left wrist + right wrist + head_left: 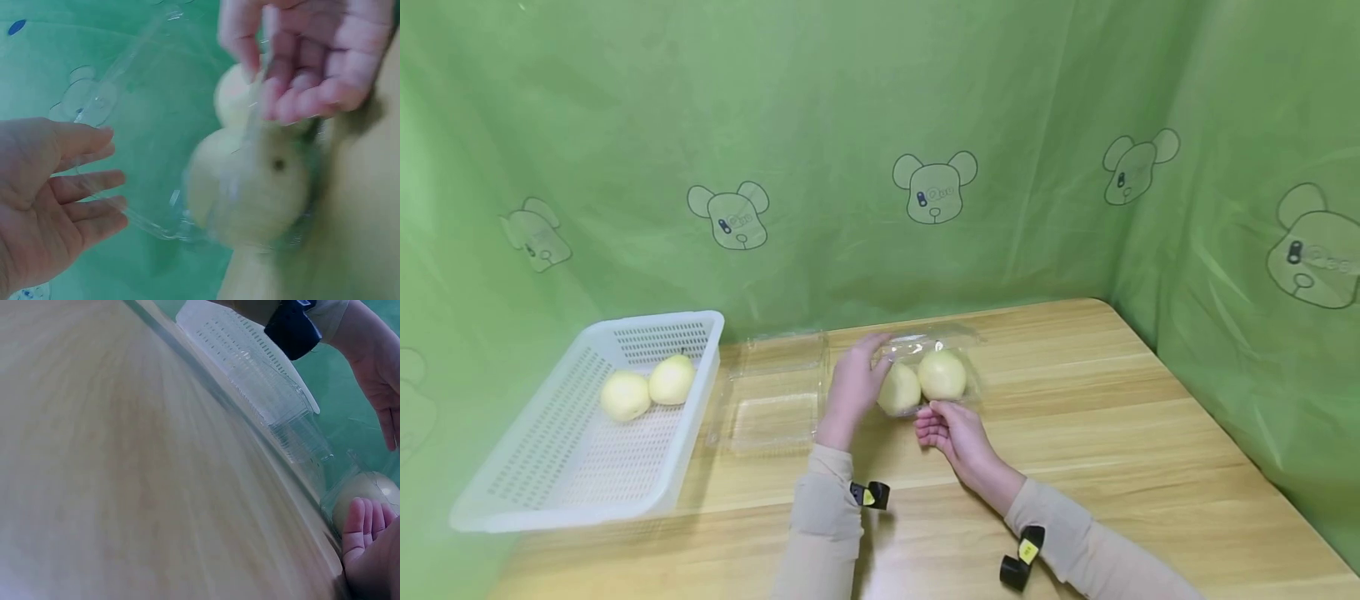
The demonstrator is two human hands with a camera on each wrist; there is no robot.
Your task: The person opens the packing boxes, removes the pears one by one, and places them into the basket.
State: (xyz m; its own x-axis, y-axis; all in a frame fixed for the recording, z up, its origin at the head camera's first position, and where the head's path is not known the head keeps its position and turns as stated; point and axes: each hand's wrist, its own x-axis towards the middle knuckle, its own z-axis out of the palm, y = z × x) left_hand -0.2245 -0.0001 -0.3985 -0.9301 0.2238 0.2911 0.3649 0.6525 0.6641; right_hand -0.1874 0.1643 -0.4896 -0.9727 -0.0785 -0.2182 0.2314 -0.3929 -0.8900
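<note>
A clear plastic clamshell container point(912, 339) with its lid raised sits near the table's far edge. Two round, pale yellow pears, a left one point(898, 389) and a right one point(942, 377), lie in it side by side. My left hand point(853, 379) is at the container's left side; in the left wrist view its fingers point(94, 187) are spread loosely beside the raised lid, gripping nothing. At the near edge, my right hand point(958, 442) pinches the container's rim between thumb and forefinger, the other fingers curled. In the right wrist view that hand point(375, 550) partly hides a pear.
A white perforated basket point(688, 442) stands at the left with two more pears point(625, 396) inside. Between it and my left hand lies another clear container point(775, 421), opened out. A green curtain point(835, 125) hangs behind the wooden table point(1075, 417).
</note>
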